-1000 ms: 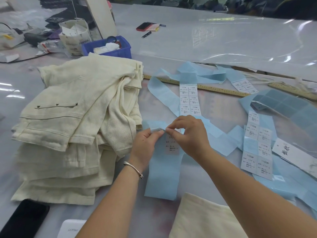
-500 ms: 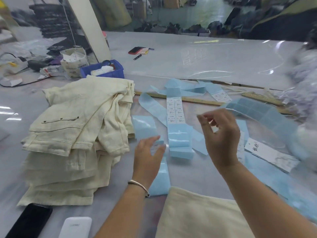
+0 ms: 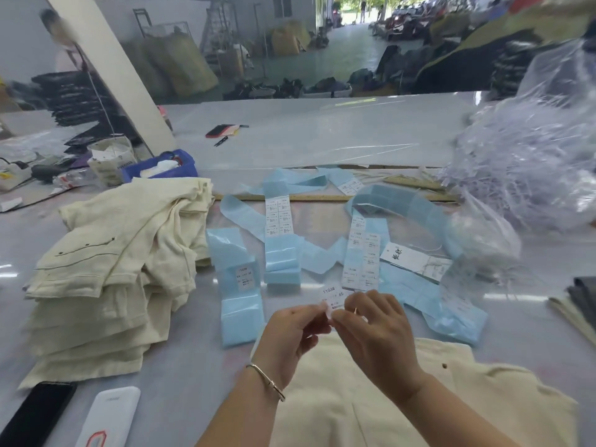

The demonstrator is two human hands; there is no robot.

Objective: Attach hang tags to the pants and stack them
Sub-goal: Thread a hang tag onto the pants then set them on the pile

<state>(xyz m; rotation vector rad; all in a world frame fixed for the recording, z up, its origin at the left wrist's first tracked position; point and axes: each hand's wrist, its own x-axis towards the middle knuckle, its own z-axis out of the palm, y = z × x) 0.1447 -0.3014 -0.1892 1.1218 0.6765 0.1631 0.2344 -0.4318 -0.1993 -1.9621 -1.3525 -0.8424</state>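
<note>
Both hands meet above the table's near middle and pinch one small white sticker label (image 3: 331,295) printed "1103#". My left hand (image 3: 292,333) holds its lower left edge, my right hand (image 3: 375,330) its lower right. Under my forearms lies a cream pair of pants (image 3: 467,391). A stack of folded cream pants (image 3: 106,272) sits at the left. Light blue label backing strips (image 3: 240,272) with more white labels (image 3: 279,216) lie spread across the middle. A white hang tag (image 3: 408,258) with dark writing rests right of the strips.
A black phone (image 3: 35,414) and a white power bank (image 3: 108,417) lie at the near left. A blue bin (image 3: 161,169), a wooden ruler (image 3: 322,197) and a big clear bag of plastic fasteners (image 3: 532,162) line the back and right. Dark fabric (image 3: 583,295) lies at the right edge.
My hands peeled a label off the blue strip, parted, then came back together nearer to me, holding the loose label. The strip now lies flat. The camera tilted upward.
</note>
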